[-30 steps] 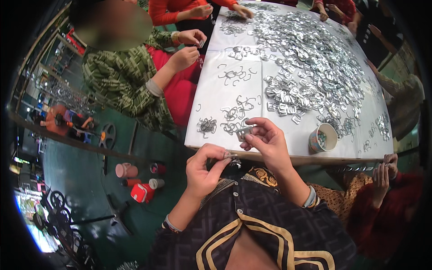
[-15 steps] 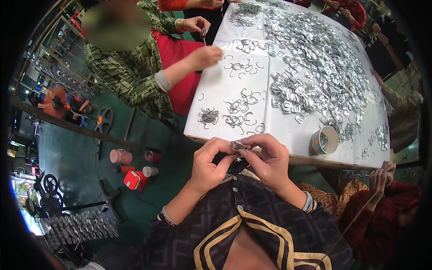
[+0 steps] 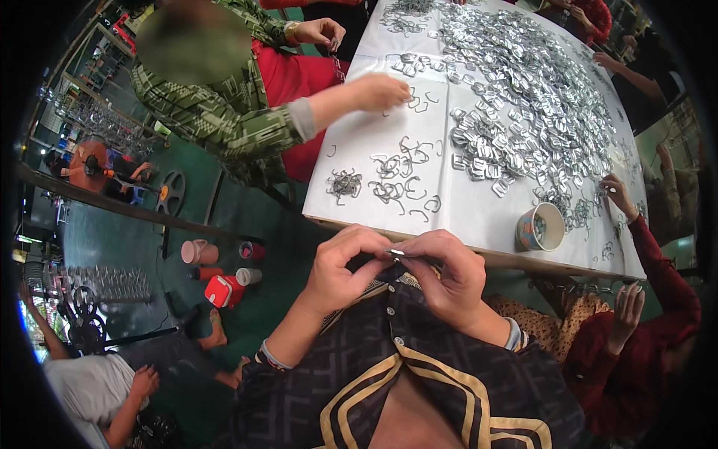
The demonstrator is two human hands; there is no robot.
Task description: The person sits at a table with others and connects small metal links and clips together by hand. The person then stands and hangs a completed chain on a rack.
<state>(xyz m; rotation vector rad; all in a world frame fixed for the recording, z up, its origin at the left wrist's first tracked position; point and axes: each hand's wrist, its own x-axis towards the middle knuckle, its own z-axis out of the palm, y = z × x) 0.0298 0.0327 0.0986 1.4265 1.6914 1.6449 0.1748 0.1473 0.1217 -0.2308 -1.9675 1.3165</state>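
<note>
My left hand and my right hand meet in front of my chest, just off the table's near edge. Both pinch a small silver metal piece between thumbs and forefingers. Fingertips cover much of it, so its exact kind does not show. Beyond my hands, several loose C-shaped wire hooks are scattered on the white-covered table. A tighter clump of hooks lies at the left corner. The large heap of flat silver metal links spreads over the middle and right.
A paper cup with small pieces inside stands near the front edge. At left, a co-worker's hand reaches over hooks; another hand reaches in from the right. On the floor are a pink jug and a red box.
The metal piece has turned between my fingers; my hands stay nearly in place. The left co-worker's hand moved right over the hooks. A red-sleeved arm now reaches the table; someone appears at lower left.
</note>
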